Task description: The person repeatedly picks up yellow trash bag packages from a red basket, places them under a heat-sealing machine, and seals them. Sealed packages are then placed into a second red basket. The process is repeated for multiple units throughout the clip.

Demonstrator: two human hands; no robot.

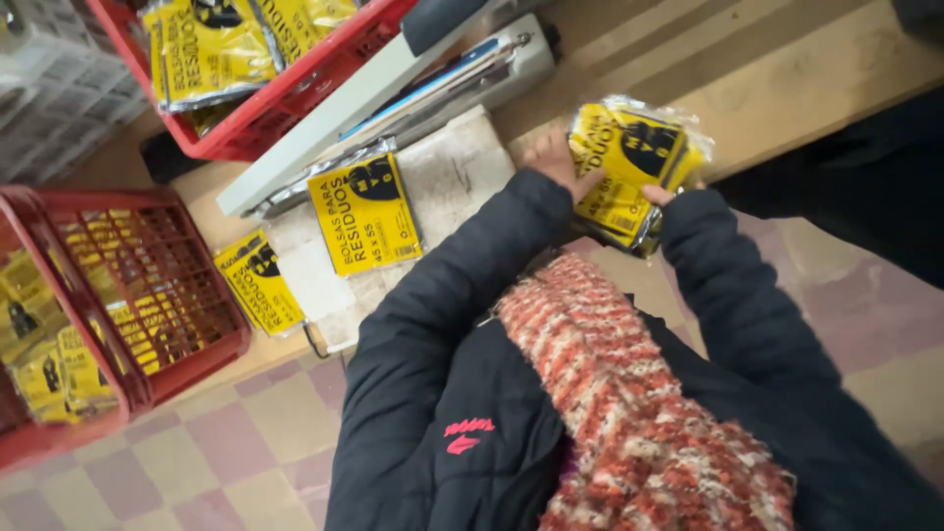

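Observation:
Both my hands grip a stack of yellow plastic packets over the wooden table's edge. My left hand holds the stack's left side, knuckles up. Only a bit of my right hand shows past the dark sleeve, at the stack's lower right. One yellow packet lies with its top edge in the jaw of a long grey heat sealer, resting on a white pad. Another yellow packet lies at the table's edge, left of the pad.
A red crate with yellow packets stands at the back left. A red mesh crate on its side and another with packets sit at the left. Checkered floor lies below. A dark-clothed figure stands at the right.

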